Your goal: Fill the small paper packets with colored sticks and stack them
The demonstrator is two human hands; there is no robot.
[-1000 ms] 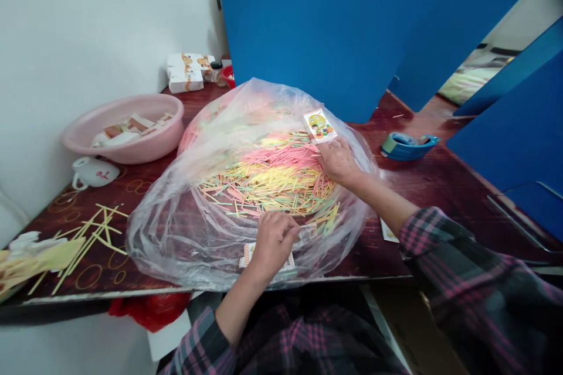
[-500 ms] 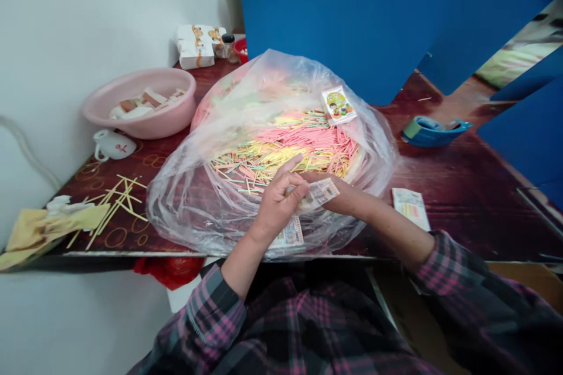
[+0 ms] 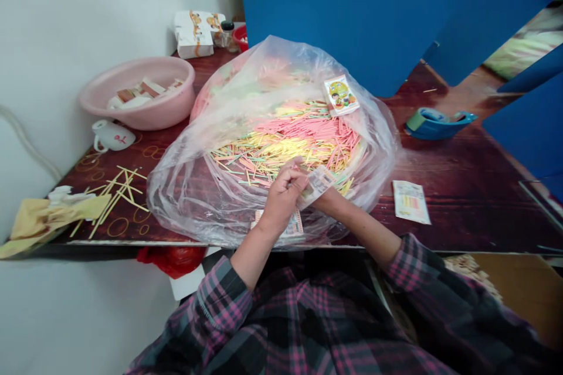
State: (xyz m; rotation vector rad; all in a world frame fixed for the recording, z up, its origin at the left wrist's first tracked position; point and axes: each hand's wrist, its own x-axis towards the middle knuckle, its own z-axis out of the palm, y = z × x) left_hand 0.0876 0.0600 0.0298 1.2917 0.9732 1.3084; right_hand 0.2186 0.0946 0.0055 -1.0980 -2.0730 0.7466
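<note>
Hands (image 3: 284,193) close together, left pinching packet (image 3: 320,183), right mostly hidden behind.

- We've a plain pale wall (image 3: 109,6) well L of the L hand (image 3: 281,202), w/ a light cable (image 3: 31,142) along it.
- Beyond both hands we see a big blue partition (image 3: 334,0), upright.
- Farther off, R of the R hand (image 3: 328,199), we get another blue panel (image 3: 536,129), w/ a gap (image 3: 523,50) btwn showing pale, blurry stuff.
- Under the hands: our dk red-brown table (image 3: 457,170), glossy, gold rings (image 3: 118,226) on it L of the L hand.
- Light's soft; we see a faint sheen on the table R of the R hand.
</note>
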